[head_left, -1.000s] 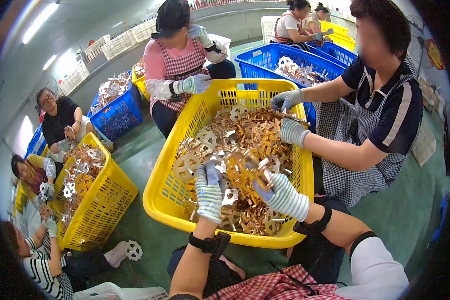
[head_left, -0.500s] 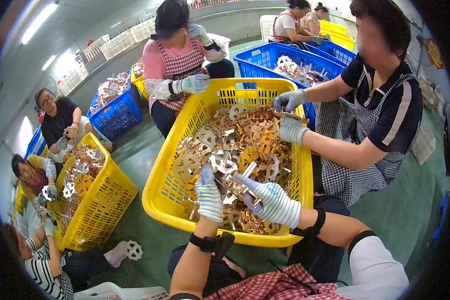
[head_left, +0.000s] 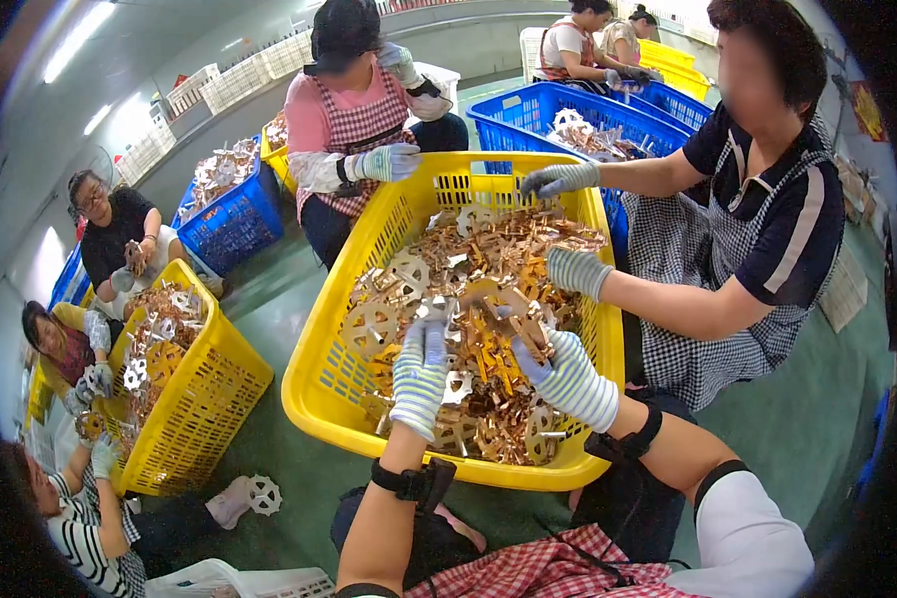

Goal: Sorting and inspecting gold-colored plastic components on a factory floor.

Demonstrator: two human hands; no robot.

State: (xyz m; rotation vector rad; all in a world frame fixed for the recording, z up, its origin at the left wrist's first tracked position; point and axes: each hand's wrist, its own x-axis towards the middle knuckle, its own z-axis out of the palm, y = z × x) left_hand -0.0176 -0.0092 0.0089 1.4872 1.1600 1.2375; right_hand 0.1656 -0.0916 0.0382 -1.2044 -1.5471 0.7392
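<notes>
A yellow perforated basket (head_left: 319,429) in front of me holds a heap of copper-coloured and silvery metal parts (head_left: 488,399), among them spoked flat discs. My left hand (head_left: 419,384), in a striped glove, is over the heap with its fingers stretched out; a bright silvery piece (head_left: 435,308) is by its fingertips. My right hand (head_left: 576,381), gloved alike, is closed on a copper-coloured metal part (head_left: 530,334), blurred by motion, between thumb and fingers. A co-worker's gloved hand (head_left: 578,272) rests at the heap's right side; that person's other hand (head_left: 560,180) is above the far rim.
Another person's gloved hand (head_left: 389,161) is at the basket's far left rim. A second yellow basket (head_left: 204,399) of parts stands at left, with people around it. Blue baskets (head_left: 234,229) of parts stand farther back. A white basket (head_left: 219,578) is at the lower left.
My hands have moved apart, the left up and the right slightly rightward. The bracket-like part between them has left my left hand. The co-worker's hands at right have separated and their flat part is gone from view.
</notes>
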